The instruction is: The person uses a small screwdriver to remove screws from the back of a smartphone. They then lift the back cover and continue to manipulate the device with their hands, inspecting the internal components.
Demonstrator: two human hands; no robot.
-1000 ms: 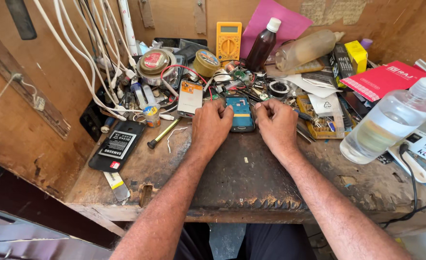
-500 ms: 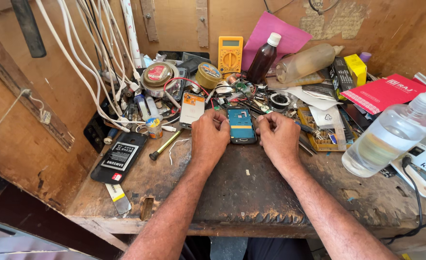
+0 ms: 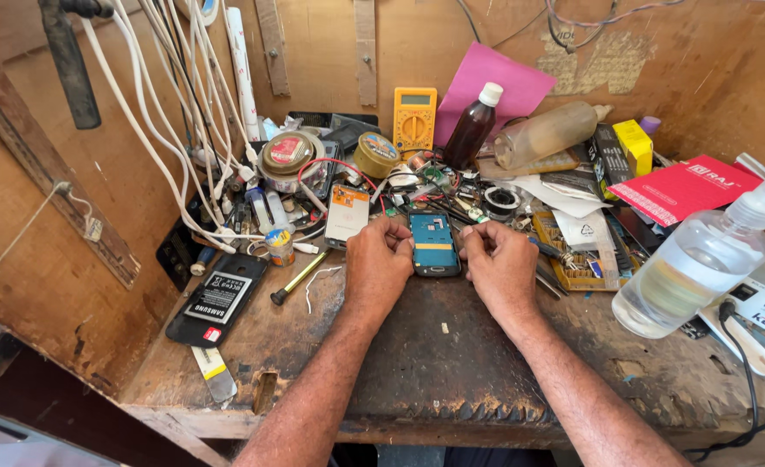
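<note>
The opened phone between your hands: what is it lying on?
The opened phone lies on the dark worn wooden bench, flanked by the left hand and right hand. Whatever sits directly beneath it is covered.

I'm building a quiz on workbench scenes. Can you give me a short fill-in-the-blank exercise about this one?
1. The left hand and the right hand rest on either side of an opened phone with a ____ inner frame.
2. The multimeter standing against the wooden back wall is ____ in colour.
3. The dark brown glass bottle has a ____ cap.
4. The clear plastic spray bottle lies to the person's ____ side.

Missing words: blue; yellow; white; right
</note>
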